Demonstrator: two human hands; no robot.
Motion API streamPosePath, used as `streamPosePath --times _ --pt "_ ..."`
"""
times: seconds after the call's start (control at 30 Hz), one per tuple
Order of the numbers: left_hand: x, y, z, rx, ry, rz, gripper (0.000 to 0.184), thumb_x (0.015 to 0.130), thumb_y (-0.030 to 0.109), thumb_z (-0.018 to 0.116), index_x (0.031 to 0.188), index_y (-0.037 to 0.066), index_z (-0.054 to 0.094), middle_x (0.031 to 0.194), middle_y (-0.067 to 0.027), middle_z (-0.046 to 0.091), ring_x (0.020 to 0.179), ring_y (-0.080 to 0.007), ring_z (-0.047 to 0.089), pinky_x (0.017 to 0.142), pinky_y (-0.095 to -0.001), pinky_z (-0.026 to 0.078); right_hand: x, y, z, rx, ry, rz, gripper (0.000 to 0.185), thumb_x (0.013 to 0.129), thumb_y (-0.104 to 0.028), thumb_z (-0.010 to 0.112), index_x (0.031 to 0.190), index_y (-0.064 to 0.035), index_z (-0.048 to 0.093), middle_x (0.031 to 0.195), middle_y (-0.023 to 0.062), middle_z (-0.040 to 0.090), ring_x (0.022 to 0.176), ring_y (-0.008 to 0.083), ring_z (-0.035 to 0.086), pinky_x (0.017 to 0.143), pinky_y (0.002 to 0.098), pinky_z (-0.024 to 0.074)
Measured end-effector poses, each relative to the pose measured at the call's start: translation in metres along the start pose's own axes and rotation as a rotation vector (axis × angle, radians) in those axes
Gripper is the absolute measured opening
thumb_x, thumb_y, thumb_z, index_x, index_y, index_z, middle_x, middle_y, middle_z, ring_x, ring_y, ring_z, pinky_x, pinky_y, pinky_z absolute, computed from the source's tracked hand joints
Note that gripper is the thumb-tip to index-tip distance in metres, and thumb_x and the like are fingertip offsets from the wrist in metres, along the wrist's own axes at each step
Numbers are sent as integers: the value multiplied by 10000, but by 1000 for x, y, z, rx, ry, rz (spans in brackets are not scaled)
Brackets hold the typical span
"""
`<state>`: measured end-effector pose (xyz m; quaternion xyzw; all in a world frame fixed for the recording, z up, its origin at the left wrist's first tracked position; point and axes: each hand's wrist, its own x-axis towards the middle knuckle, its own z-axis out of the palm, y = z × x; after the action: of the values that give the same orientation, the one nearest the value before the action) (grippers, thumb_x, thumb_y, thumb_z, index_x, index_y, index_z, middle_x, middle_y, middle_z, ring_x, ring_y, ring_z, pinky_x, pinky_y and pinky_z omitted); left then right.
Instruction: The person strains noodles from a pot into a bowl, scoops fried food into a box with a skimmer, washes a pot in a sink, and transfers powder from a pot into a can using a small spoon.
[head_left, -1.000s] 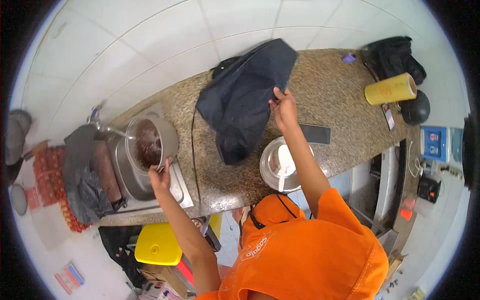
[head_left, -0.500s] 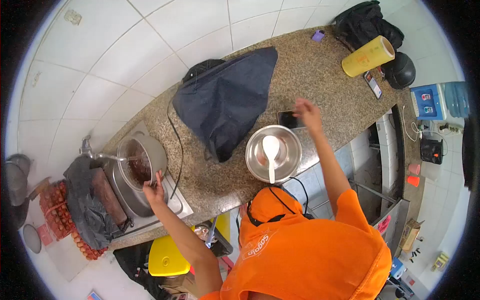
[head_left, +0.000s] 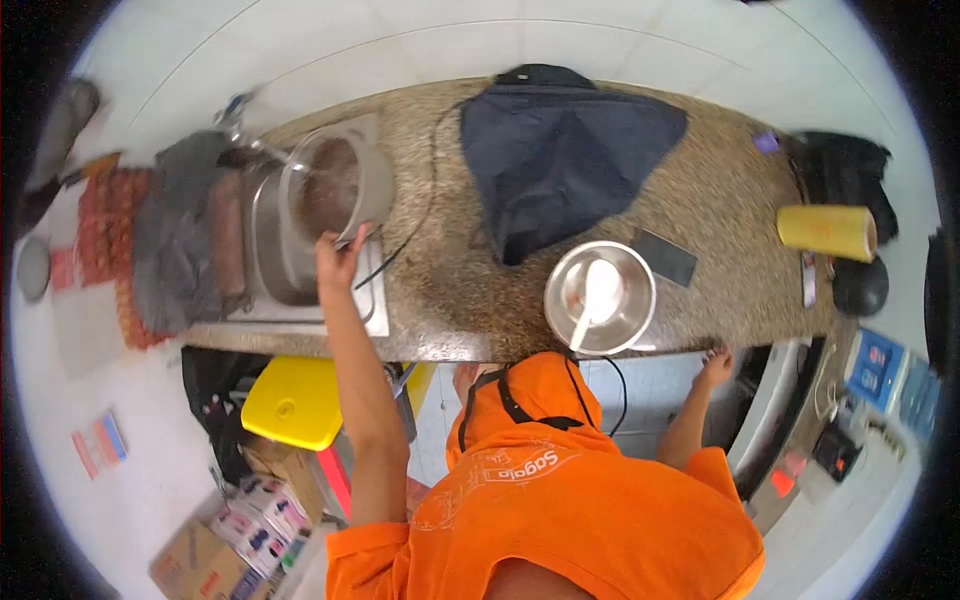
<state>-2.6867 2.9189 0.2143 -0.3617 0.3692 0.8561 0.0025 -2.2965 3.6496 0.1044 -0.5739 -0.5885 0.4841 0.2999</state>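
Note:
My left hand (head_left: 343, 255) is closed on the near rim of a grey cooking pot (head_left: 376, 190), tilted over the sink (head_left: 262, 250). Brownish liquid shows inside the pot, and the tap (head_left: 235, 125) reaches over it. My right hand (head_left: 714, 367) is low by the counter's front edge, touching nothing I can make out; its fingers are small and blurred. Between my hands, a steel bowl (head_left: 560, 310) stands on the granite counter with a white spoon (head_left: 602, 290) in it. A dark phone (head_left: 664, 258) lies just beyond the bowl.
A dark cloth bag (head_left: 570, 150) lies on the counter behind the bowl. Toward the right end are a yellow roll (head_left: 825, 230), another phone (head_left: 809, 280) and a black bag (head_left: 845, 175). Left of the sink are a dark plastic bag (head_left: 180, 235) and egg trays (head_left: 112, 230). A yellow lid (head_left: 295, 400) is below.
My right hand has moved from above the phone back and down to the counter's front edge. The view has turned. My left hand still holds the pot at the sink.

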Motion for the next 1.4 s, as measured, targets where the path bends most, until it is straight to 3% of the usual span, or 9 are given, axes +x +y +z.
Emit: streamPosePath --times 0.17,0.4,0.63,0.8,0.83,0.93,1.03,1.17,1.4 --pt "-8 1 9 -68 57 -31 517 826 16 406 1298 -180 334 1279 -342 462 1133 -545 517 925 -508 574 16 -29 48 -101 67 -257 290 1009 -320 515 1039 -57 632 705 22 549 547 100 477 481 251 404" --pt "0 -5 0 -58 -53 22 553 815 19 411 1320 -162 276 1269 -324 458 1089 -534 545 897 -487 595 -52 -182 181 -118 -344 -565 315 1024 -308 504 1133 -45 638 692 -8 498 563 61 439 486 226 372" --pt "-7 -6 9 -37 71 15 543 814 42 430 1326 -109 327 1267 -251 487 1060 -472 575 868 -493 603 -111 -237 308 -46 -731 -665 236 1023 -205 499 1131 -55 645 757 -4 553 628 63 484 561 225 416" --pt "-16 -4 15 -47 11 76 492 821 43 421 1283 -113 355 1249 -267 483 1031 -449 592 813 -468 625 -239 -298 405 -54 -1063 -835 226 1007 -205 529 1120 -68 669 755 0 605 674 69 549 615 231 457" --pt "-18 -2 17 -69 -9 56 426 848 9 397 1259 -90 351 1330 -253 404 1192 -442 482 949 -556 542 -260 -304 427 -70 -1161 -834 224 1002 -211 540 1117 -71 671 747 0 609 684 72 563 630 237 468" --pt "-17 -2 17 -67 -2 61 420 845 15 405 1252 -78 359 1320 -245 411 1184 -435 489 921 -547 559 -342 -325 493 45 -1445 -964 197 974 -200 574 1109 -97 675 750 40 648 685 82 610 645 242 483" --pt "-18 -5 18 -41 25 125 417 848 19 391 1250 -81 349 1255 -256 469 1086 -423 567 819 -499 614 -426 -356 546 14 -1515 -1208 198 943 -221 582 1056 -94 683 865 97 703 721 223 664 709 302 515" --pt "-13 -7 17 -54 83 93 418 884 25 382 1291 -44 313 1242 -270 490 973 -389 640 729 -442 652 -515 -359 634 70 -1506 -1438 309 870 -215 593 1144 -79 637 1199 127 634 1153 312 571 981 419 448" --pt "-9 -13 18 -40 133 127 518 879 6 391 1364 28 210 1188 -223 512 926 -359 657 659 -424 663 -623 -374 701 354 -1300 -1554 368 850 -200 583 1182 -45 623 1175 151 642 1112 331 594 972 440 463"
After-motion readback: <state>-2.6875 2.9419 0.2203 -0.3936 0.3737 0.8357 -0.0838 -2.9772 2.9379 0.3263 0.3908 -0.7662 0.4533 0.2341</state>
